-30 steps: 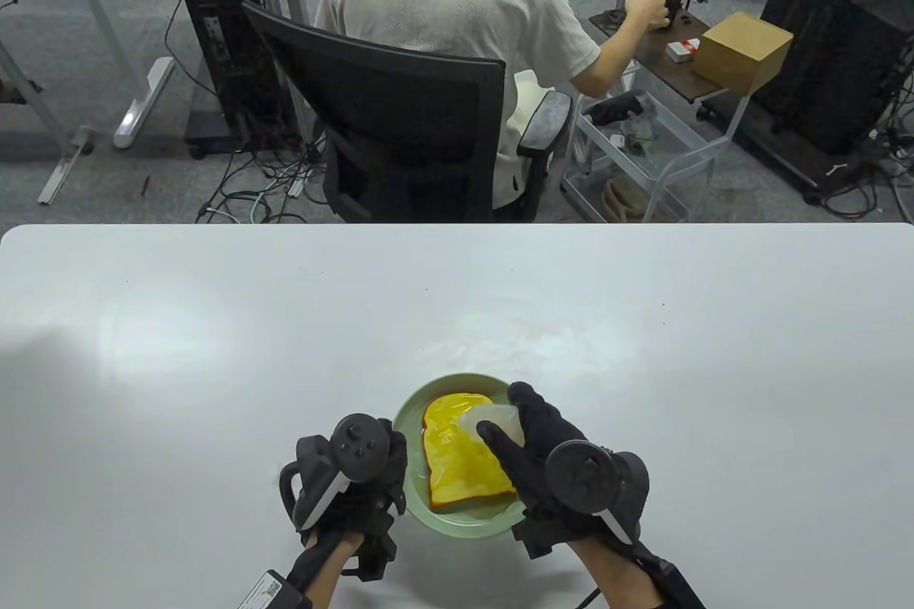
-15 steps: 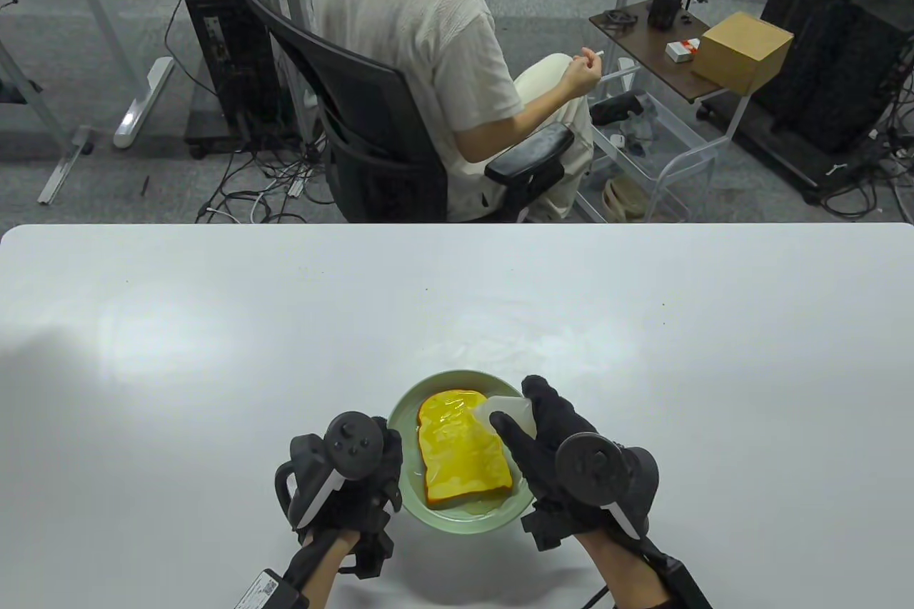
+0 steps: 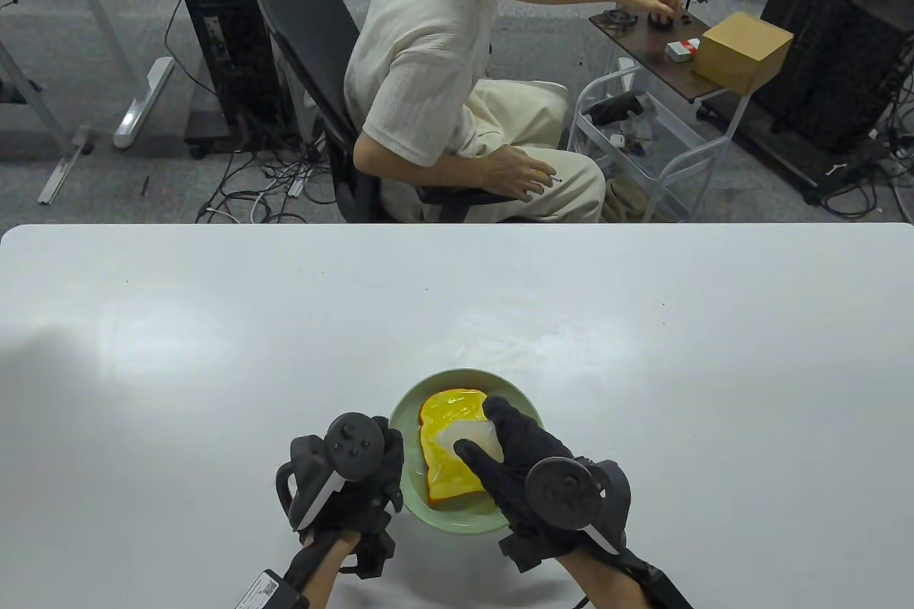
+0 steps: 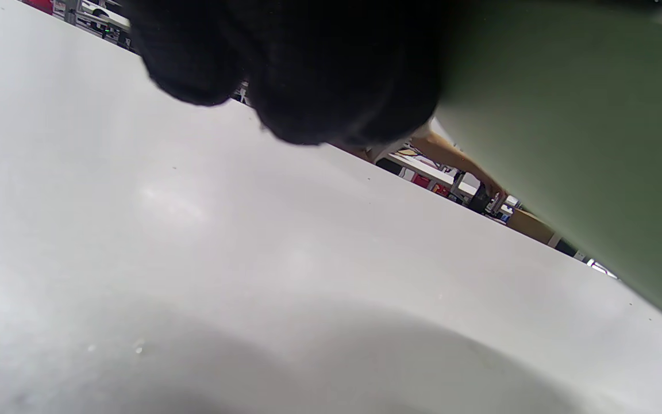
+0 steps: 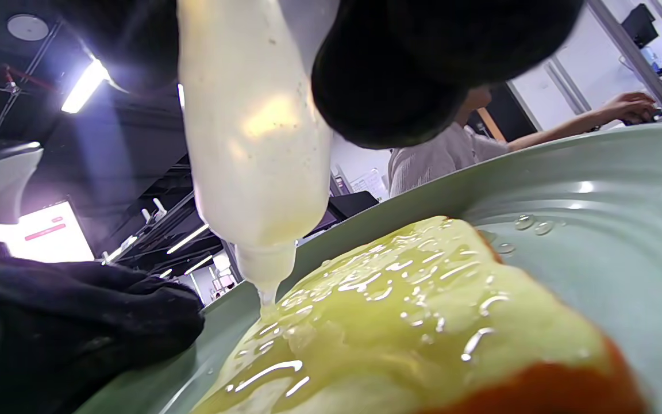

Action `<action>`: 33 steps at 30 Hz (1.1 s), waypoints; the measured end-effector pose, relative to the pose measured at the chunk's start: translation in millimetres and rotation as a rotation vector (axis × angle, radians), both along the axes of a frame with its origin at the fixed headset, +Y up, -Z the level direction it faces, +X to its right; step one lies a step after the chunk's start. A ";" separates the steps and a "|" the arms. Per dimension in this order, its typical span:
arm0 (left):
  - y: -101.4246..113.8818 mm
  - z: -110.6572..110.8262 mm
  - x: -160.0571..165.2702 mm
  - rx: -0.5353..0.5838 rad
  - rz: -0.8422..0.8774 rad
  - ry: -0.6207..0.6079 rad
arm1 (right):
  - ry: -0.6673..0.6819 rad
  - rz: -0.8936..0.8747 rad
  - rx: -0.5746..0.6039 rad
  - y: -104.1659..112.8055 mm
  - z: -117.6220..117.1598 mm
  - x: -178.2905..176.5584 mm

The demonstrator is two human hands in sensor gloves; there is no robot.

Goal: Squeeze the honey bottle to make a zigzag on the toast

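A slice of toast (image 3: pixel 450 423) with a glossy yellow top lies on a pale green plate (image 3: pixel 518 405) near the table's front edge. My right hand (image 3: pixel 500 455) grips a translucent honey bottle (image 3: pixel 471 438) tipped nozzle-down over the toast. In the right wrist view the bottle (image 5: pixel 250 138) points down with its nozzle just above the wet toast (image 5: pixel 400 310). My left hand (image 3: pixel 371 466) rests against the plate's left rim. In the left wrist view its gloved fingers (image 4: pixel 308 69) touch the plate's green wall (image 4: pixel 584 144).
The white table (image 3: pixel 214 352) stretches wide to the left, right and back of the plate. Beyond its far edge a person sits on an office chair (image 3: pixel 307 52), reaching to a side table with a cardboard box (image 3: pixel 742 52).
My right hand with the bottle has moved left and toward me across the toast. The left hand has stayed at the plate's rim. The seated person has turned and reached right.
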State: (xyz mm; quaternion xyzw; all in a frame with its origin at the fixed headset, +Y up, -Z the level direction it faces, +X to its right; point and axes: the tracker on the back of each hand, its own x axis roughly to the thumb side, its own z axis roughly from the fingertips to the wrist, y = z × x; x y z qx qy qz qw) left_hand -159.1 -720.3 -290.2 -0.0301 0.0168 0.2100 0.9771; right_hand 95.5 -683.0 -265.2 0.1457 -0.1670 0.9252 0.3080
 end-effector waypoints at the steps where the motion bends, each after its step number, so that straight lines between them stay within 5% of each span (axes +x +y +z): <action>1: 0.2 0.0 -0.6 0.000 0.001 0.001 | -0.007 -0.007 -0.005 0.1 -1.2 2.0; 12: 1.5 -0.2 -5.7 0.004 0.017 0.020 | -0.133 -0.066 -0.030 2.7 -17.4 35.0; 25: 1.0 -1.0 -7.9 -0.001 0.029 0.030 | 0.029 -0.022 -0.014 -0.8 0.7 -1.5; 33: 4.7 -0.2 -15.2 0.010 0.047 0.047 | -0.023 -0.057 -0.026 2.0 -5.5 11.8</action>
